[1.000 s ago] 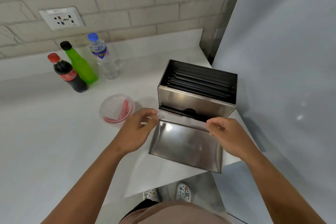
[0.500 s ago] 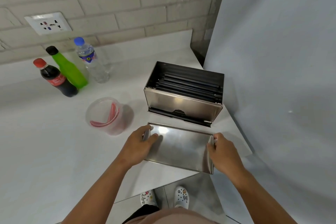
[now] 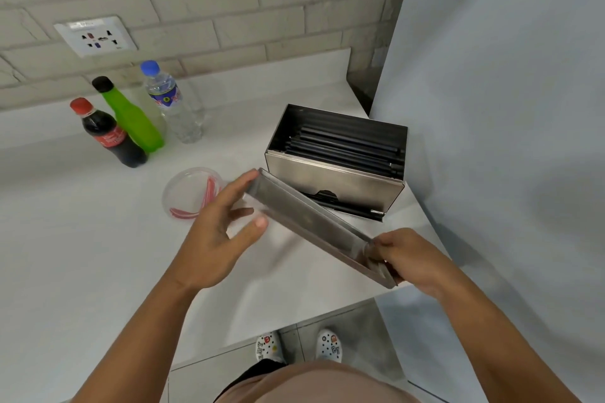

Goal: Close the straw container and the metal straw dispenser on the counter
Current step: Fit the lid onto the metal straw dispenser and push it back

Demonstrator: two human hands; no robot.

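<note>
Two hands [image 3: 226, 232], tilted steel lid [image 3: 311, 222]

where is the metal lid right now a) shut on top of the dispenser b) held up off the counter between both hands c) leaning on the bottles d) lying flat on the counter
b: the metal lid is tilted in the air, the left hand at one end and the right hand at the other, while the metal straw dispenser behind it stands open with black straws showing.

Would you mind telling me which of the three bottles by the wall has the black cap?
It is the green bottle, the middle of the three. The cola bottle to its left has a red cap, and the clear water bottle to its right has a blue one.
</note>
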